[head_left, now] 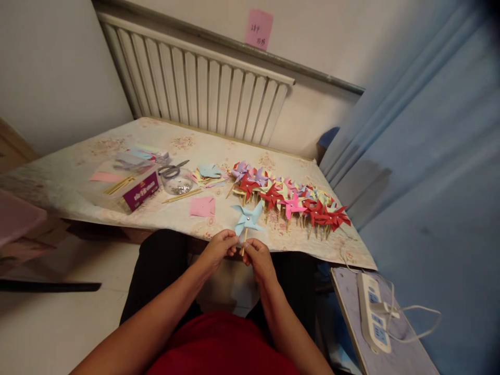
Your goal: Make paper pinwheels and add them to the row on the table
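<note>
A light blue paper pinwheel (248, 219) on a thin wooden stick stands upright at the table's front edge, a shiny pin at its centre. My right hand (258, 256) pinches the lower part of the stick between thumb and fingers. To the left of the stick, my left hand (223, 246) has its fingers curled closed, their tips at the pinwheel's lower left blade. Just beyond my left hand lies a flat pink paper square (202, 207) with cut corners. Many finished pinwheels (292, 205) in red, pink, purple and pale colours crowd the right side.
Further left are a clear box (135, 192) of sticks with a purple label, scissors (174, 168), a bowl of pins (178, 185), loose sticks (183, 196) and stacked cut papers (210, 174). A power strip (374, 312) with a white cable lies right, below a blue curtain (422, 135).
</note>
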`<action>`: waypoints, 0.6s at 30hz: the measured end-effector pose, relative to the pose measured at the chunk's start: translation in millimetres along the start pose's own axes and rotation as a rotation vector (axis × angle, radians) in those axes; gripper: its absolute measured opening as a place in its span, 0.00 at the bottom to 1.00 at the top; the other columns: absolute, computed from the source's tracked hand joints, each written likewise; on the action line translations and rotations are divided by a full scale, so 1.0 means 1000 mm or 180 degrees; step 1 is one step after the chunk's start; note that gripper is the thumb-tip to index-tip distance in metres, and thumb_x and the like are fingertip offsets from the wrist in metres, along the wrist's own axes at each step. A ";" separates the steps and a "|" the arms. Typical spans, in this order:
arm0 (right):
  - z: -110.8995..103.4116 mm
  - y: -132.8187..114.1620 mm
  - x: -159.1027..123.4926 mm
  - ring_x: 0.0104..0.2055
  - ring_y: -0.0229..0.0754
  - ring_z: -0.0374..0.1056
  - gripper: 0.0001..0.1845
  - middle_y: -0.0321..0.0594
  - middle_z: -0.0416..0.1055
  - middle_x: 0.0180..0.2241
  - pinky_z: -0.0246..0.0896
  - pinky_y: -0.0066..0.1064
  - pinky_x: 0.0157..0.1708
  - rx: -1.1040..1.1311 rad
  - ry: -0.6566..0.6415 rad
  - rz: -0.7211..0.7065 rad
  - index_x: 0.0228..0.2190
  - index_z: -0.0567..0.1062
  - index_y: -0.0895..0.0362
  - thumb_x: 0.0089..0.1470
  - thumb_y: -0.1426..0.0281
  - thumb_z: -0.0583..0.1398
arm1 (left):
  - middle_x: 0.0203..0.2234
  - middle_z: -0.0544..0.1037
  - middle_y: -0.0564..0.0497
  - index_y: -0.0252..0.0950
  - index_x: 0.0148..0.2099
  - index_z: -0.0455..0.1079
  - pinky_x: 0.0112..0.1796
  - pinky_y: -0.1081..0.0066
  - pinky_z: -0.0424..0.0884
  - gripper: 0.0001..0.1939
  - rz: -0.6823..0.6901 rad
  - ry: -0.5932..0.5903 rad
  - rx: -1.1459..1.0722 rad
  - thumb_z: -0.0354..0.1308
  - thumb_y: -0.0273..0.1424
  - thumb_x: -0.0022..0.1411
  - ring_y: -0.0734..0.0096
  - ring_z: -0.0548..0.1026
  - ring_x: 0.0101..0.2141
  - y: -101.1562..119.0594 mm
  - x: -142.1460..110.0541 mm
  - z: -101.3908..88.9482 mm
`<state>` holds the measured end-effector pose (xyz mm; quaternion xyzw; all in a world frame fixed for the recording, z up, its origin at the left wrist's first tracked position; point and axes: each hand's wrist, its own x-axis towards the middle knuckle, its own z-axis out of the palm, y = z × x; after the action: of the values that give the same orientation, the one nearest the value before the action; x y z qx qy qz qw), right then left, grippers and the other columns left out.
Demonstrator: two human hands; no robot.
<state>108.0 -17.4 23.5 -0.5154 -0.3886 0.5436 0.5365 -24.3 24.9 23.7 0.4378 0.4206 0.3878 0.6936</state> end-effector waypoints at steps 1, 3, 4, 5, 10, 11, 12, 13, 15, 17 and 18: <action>0.000 0.001 0.000 0.14 0.30 0.53 0.11 0.30 0.64 0.14 0.44 0.23 0.16 -0.0018 -0.0001 0.0003 0.22 0.70 0.57 0.46 0.63 0.60 | 0.17 0.68 0.57 0.34 0.32 0.64 0.24 0.77 0.59 0.14 0.0009 -0.0017 0.0002 0.61 0.38 0.50 0.80 0.65 0.19 -0.001 0.000 -0.001; 0.001 0.002 0.000 0.14 0.30 0.53 0.11 0.29 0.64 0.14 0.44 0.23 0.16 -0.0058 0.0003 0.0007 0.23 0.70 0.58 0.47 0.63 0.60 | 0.17 0.67 0.57 0.34 0.31 0.63 0.24 0.77 0.59 0.14 0.0019 -0.0031 0.0013 0.61 0.39 0.50 0.80 0.64 0.19 -0.002 0.001 -0.002; 0.001 0.003 0.001 0.14 0.30 0.53 0.11 0.29 0.64 0.14 0.44 0.23 0.16 -0.0072 0.0009 0.0005 0.23 0.70 0.58 0.47 0.63 0.60 | 0.16 0.67 0.58 0.34 0.30 0.63 0.24 0.77 0.59 0.14 0.0019 -0.0033 0.0017 0.61 0.39 0.50 0.80 0.64 0.19 -0.003 0.002 -0.003; 0.001 0.004 0.001 0.14 0.30 0.53 0.11 0.29 0.64 0.14 0.44 0.23 0.16 -0.0082 0.0011 0.0003 0.23 0.70 0.58 0.47 0.62 0.60 | 0.16 0.67 0.58 0.34 0.29 0.63 0.24 0.77 0.59 0.14 0.0021 -0.0034 0.0016 0.61 0.39 0.50 0.80 0.64 0.18 -0.003 0.002 -0.003; 0.001 0.008 0.004 0.14 0.30 0.54 0.11 0.30 0.65 0.15 0.45 0.23 0.16 -0.0111 0.0038 0.0000 0.23 0.70 0.58 0.47 0.62 0.60 | 0.17 0.68 0.57 0.34 0.29 0.62 0.24 0.76 0.58 0.14 0.0020 -0.0067 -0.0013 0.60 0.39 0.51 0.79 0.64 0.19 -0.003 0.002 -0.004; 0.001 0.008 0.004 0.14 0.30 0.54 0.11 0.30 0.65 0.14 0.45 0.23 0.16 -0.0124 0.0044 -0.0001 0.23 0.70 0.58 0.47 0.62 0.60 | 0.16 0.68 0.57 0.34 0.29 0.62 0.24 0.76 0.59 0.14 0.0011 -0.0073 -0.0015 0.60 0.39 0.50 0.79 0.64 0.19 -0.002 0.002 -0.004; 0.001 0.009 0.004 0.14 0.30 0.53 0.11 0.30 0.64 0.14 0.45 0.23 0.16 -0.0129 0.0041 -0.0004 0.23 0.70 0.58 0.47 0.62 0.61 | 0.16 0.67 0.57 0.34 0.29 0.62 0.24 0.76 0.59 0.14 0.0002 -0.0075 -0.0013 0.60 0.39 0.50 0.79 0.64 0.19 -0.001 0.002 -0.004; 0.001 0.009 0.004 0.14 0.30 0.53 0.11 0.29 0.64 0.13 0.45 0.23 0.16 -0.0132 0.0034 -0.0005 0.23 0.70 0.58 0.47 0.62 0.61 | 0.16 0.67 0.57 0.34 0.29 0.62 0.24 0.76 0.59 0.14 -0.0005 -0.0074 -0.0007 0.60 0.39 0.50 0.79 0.64 0.19 -0.001 0.002 -0.005; 0.001 0.009 0.004 0.14 0.30 0.53 0.12 0.29 0.64 0.13 0.44 0.23 0.16 -0.0139 0.0024 0.0002 0.23 0.70 0.58 0.47 0.62 0.61 | 0.16 0.68 0.57 0.34 0.29 0.62 0.24 0.76 0.59 0.14 -0.0016 -0.0067 0.0016 0.60 0.39 0.50 0.79 0.64 0.19 0.000 0.001 -0.005; 0.001 0.009 0.004 0.14 0.30 0.53 0.12 0.29 0.63 0.13 0.44 0.23 0.16 -0.0159 0.0021 0.0012 0.23 0.70 0.57 0.47 0.61 0.61 | 0.16 0.68 0.57 0.35 0.29 0.61 0.24 0.76 0.59 0.14 -0.0030 -0.0070 0.0030 0.60 0.38 0.50 0.79 0.64 0.19 0.000 0.001 -0.006; 0.001 0.010 0.004 0.14 0.30 0.53 0.12 0.29 0.63 0.13 0.44 0.24 0.16 -0.0170 0.0025 0.0012 0.23 0.70 0.57 0.47 0.61 0.61 | 0.16 0.68 0.57 0.35 0.29 0.61 0.24 0.76 0.59 0.14 -0.0037 -0.0082 0.0031 0.60 0.38 0.49 0.79 0.65 0.19 0.000 0.002 -0.006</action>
<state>105.5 -14.2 13.7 -0.5324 -0.4000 0.5320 0.5230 -29.1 28.1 21.8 0.4437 0.4161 0.3760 0.6990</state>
